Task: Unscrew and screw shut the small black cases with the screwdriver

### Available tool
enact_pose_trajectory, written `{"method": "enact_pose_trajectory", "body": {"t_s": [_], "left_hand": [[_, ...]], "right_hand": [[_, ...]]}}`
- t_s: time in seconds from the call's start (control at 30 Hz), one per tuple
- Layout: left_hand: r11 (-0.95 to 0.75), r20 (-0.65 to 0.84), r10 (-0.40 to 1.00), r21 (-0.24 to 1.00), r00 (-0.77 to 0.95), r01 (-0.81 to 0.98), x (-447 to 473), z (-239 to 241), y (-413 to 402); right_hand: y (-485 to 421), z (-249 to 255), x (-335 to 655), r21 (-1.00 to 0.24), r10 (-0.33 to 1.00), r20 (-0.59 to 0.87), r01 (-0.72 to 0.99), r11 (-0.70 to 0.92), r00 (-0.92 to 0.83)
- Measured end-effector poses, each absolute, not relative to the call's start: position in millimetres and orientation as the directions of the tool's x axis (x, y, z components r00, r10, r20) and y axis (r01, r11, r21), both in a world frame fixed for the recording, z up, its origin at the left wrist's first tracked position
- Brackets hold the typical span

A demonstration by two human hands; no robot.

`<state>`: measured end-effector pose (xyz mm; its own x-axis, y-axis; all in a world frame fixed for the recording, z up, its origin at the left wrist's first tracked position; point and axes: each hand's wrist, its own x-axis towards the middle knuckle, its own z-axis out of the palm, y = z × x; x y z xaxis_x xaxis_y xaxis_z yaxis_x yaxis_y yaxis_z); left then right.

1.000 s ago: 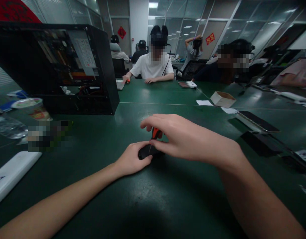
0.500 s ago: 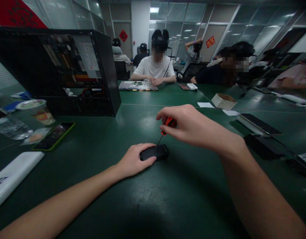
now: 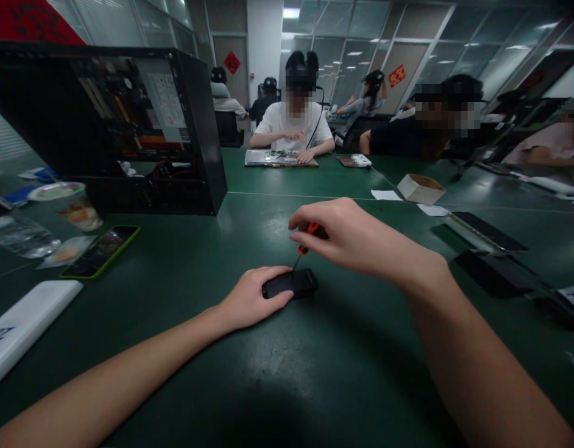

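Observation:
A small black device (image 3: 291,283) lies flat on the green table (image 3: 287,373) in front of me. My left hand (image 3: 249,298) grips its near left end, fingers curled over it. My right hand (image 3: 343,233) hovers just above and right of it, pinched round the red and black handle of a small screwdriver (image 3: 310,233). The thin shaft slants down to the left, and its tip is at the top face of the device.
An open black computer case (image 3: 128,124) stands at the back left. A cup (image 3: 70,202), a green-edged phone (image 3: 100,249) and a white slab (image 3: 20,323) lie left. A cardboard box (image 3: 418,186) and dark flat parts (image 3: 487,230) lie right. Several people sit across the table.
My right hand lifted the screwdriver up and to the right off the device, then brought its tip back down to it. My left hand stayed on the device.

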<state>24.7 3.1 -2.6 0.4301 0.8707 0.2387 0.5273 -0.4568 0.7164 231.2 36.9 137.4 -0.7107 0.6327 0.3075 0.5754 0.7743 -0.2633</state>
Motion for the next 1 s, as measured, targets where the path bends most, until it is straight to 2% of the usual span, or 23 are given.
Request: {"method": "enact_pose_trajectory", "body": {"t_s": [0.17,0.33,0.53,0.7,0.87,1.0], "left_hand": [[-0.463,0.238,0.867,0.708,0.438,0.533,24.7,-2.2,4.0],[-0.468,0.241,0.865,0.703,0.44,0.535,25.4,-2.5,4.3],[-0.457,0.233,0.871,0.705,0.432,0.543,25.4,-0.9,3.0],[-0.455,0.234,0.874,0.702,0.426,0.547,25.6,-2.1,3.2],[-0.459,0.242,0.873,0.701,0.423,0.546,25.3,-4.0,3.7],[-0.461,0.236,0.87,0.699,0.432,0.546,25.1,-3.4,3.7]], "right_hand": [[34.6,136.0,232.5,-0.273,0.576,0.306,0.51,0.816,-0.758],[34.4,136.4,231.4,-0.221,0.629,0.294,0.589,0.777,-0.719],[34.5,135.2,232.5,-0.236,0.582,0.299,0.533,0.813,-0.756],[35.0,133.5,231.2,-0.203,0.598,0.312,0.563,0.801,-0.738],[31.2,135.1,228.2,-0.262,0.574,0.279,0.514,0.817,-0.77],[29.2,136.5,225.4,-0.21,0.602,0.263,0.564,0.798,-0.754]]}}
